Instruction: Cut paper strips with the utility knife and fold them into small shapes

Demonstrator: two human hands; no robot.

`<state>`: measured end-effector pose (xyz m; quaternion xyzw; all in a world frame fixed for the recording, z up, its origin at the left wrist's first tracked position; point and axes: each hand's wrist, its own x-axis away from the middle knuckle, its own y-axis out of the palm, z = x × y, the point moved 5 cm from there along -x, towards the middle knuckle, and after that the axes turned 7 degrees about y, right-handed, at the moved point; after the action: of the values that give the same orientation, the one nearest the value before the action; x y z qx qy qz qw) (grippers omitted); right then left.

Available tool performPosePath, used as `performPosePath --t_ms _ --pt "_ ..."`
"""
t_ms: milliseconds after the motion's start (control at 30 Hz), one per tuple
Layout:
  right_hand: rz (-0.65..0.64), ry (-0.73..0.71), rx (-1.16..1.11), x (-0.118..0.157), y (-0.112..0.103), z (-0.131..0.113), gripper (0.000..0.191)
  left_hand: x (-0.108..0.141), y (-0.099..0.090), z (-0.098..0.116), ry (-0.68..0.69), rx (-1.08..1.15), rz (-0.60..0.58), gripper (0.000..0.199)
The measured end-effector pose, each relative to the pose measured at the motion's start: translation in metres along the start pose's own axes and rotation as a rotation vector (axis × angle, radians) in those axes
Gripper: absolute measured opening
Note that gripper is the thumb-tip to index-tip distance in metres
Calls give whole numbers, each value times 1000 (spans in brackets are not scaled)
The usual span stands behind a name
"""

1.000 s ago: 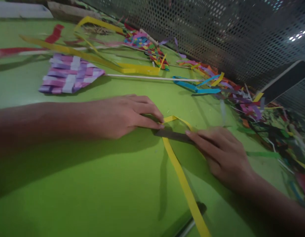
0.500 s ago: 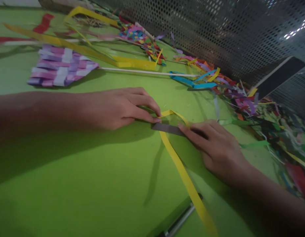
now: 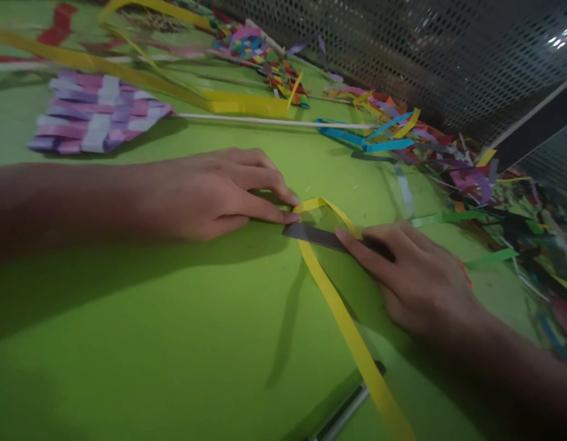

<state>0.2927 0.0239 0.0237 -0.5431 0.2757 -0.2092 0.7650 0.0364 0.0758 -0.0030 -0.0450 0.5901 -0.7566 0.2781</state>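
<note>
My left hand (image 3: 219,193) rests low over the green table, its fingertips pinching a bent part of a yellow strip (image 3: 336,306). The strip rises in a small loop toward my right hand (image 3: 416,278), and its long tail runs down toward the lower edge. In my right hand is a flat dark grey strip (image 3: 315,235) with a slanted end, the index finger laid along it. It crosses over the yellow strip beside my left fingertips. Whether it is paper or a blade, I cannot tell. Part of it is hidden by my right fingers.
A slim metallic tool (image 3: 345,410) lies partly under the yellow tail. Beyond my hands is a woven pink and purple piece (image 3: 97,113) on a thin stick (image 3: 247,119). Colourful scraps (image 3: 471,177) line the far and right side, below a perforated metal panel (image 3: 379,49).
My right hand and the dark strip have shifted slightly right. Slightly more of the dark strip shows. My left fingers keep their pinch, and the view has tilted a little.
</note>
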Motion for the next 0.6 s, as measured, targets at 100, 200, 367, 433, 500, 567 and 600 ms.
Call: performPosePath --t_ms 100,200,367,433,500,567,600 --pt "10 -5 17 1 -1 -1 58 -1 1 -1 -1 -23 -35 62" --pt "35 -10 9 1 -1 -2 53 0 1 -1 -6 -28 -45 60" --pt "59 20 -22 1 -1 -2 53 0 -3 3 24 -14 -7 52" --pt "68 49 -37 2 0 -2 54 0 -4 1 10 35 3 48" --pt "84 76 -69 4 0 -2 56 0 -4 0 8 64 19 45" --pt "108 99 -110 7 1 -2 58 1 -3 -1 28 50 33 46" --pt "118 105 -129 8 1 -1 60 2 -3 0 42 31 43 48"
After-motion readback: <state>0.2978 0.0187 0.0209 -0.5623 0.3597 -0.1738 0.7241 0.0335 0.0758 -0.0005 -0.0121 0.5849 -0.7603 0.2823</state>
